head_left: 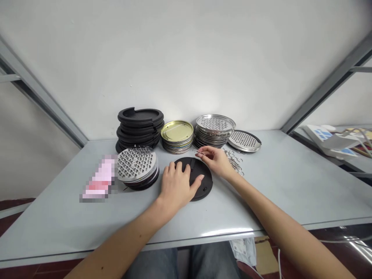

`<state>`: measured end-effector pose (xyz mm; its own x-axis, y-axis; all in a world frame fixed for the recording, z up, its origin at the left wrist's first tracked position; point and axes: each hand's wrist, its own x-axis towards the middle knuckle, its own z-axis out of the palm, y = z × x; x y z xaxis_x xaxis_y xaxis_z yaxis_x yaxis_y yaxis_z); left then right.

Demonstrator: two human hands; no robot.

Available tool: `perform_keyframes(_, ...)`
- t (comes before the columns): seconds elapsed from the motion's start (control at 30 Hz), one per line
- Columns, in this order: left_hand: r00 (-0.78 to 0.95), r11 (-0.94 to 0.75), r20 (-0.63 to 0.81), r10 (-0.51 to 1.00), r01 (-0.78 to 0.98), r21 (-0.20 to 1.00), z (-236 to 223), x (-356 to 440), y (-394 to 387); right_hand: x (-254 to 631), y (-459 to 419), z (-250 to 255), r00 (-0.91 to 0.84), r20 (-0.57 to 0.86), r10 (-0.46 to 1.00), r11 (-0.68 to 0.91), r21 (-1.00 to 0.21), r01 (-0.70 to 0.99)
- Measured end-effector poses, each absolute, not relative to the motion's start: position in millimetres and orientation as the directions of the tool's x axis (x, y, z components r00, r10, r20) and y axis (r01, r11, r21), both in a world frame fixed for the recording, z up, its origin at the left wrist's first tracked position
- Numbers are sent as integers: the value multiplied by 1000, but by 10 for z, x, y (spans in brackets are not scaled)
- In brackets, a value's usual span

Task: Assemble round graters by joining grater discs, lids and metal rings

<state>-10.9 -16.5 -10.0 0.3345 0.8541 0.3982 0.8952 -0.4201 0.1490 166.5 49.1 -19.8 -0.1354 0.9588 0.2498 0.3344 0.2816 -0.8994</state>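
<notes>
A round black plastic disc (205,170) lies flat on the table in front of me, with a small slot and a knob on its face. My left hand (178,182) rests on its left side, fingers spread and thumb stretched across the disc. Just past the disc's upper right edge, my right hand (214,158) pinches a small metal ring (200,153) between thumb and fingertips. Beside that hand is a loose pile of similar metal rings (236,162), partly hidden by the wrist.
Left of the disc stands a stack of grater discs (136,164). Behind are black round bases (140,116), gold-coloured lids (176,131) and silver grater plates (215,124), all stacked. A single grater disc (244,140) lies at right. A blurred pink item (100,176) is far left.
</notes>
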Motion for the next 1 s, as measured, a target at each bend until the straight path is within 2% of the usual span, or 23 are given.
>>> perform_keyframes(0.17, 291, -406, 418, 860, 888, 215, -101, -227, -34, 1632, 440, -184, -195, 343, 919, 394, -776, 493)
perform_keyframes(0.37, 241, -428, 425, 872, 798, 425, -191, -289, 250, 1614, 439, -218, -251, 392, 885, 464, -701, 541)
perform_keyframes(0.6, 418, -554, 369, 830, 688, 469, -245, -273, 396, 1670, 504, -273, -233, 382, 894, 446, -720, 532)
perform_keyframes(0.67, 406, -533, 351, 844, 713, 456, -243, -263, 342, 1682, 500, -258, -225, 365, 903, 428, -734, 528)
perform_keyframes(0.87, 247, -377, 383, 890, 872, 313, -272, -106, 95, 1666, 485, -240, -221, 359, 907, 422, -773, 474)
perform_keyframes(1.0, 233, -374, 405, 884, 871, 317, -331, -60, 106, 1648, 520, -276, -254, 362, 897, 441, -779, 446)
